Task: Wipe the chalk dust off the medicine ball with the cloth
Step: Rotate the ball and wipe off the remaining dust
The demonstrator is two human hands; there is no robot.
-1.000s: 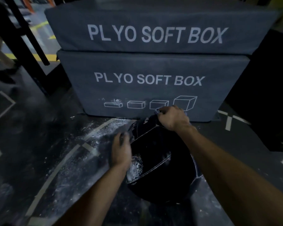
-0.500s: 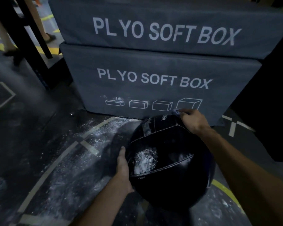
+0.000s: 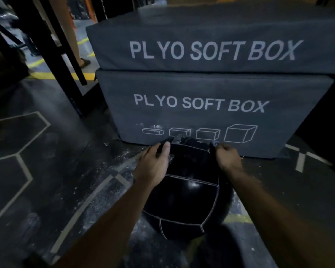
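A: Where's the medicine ball point(image 3: 186, 192)?

B: On the dark floor point(image 3: 46, 171), touching or nearly touching the lower plyo box point(image 3: 201, 105). Left hand point(image 3: 155, 165) lies over its far upper left, fingers curled onto the surface. Right hand point(image 3: 227, 157) is clenched at the far upper right, pinching something small and bluish, probably the cloth point(image 3: 214, 144); too little shows to be sure.

A: Risks?

B: Both holds sit high and far on the ball, nothing below them. Push hard with the cloth and the ball could roll toward the person or sideways out from under the left palm.

A: And the dust?

B: Loose chalk point(image 3: 112, 182) covers the floor just left of the left hand's hold. A rolling ball would likely pick it up again. Glossy panels look slippery, too.
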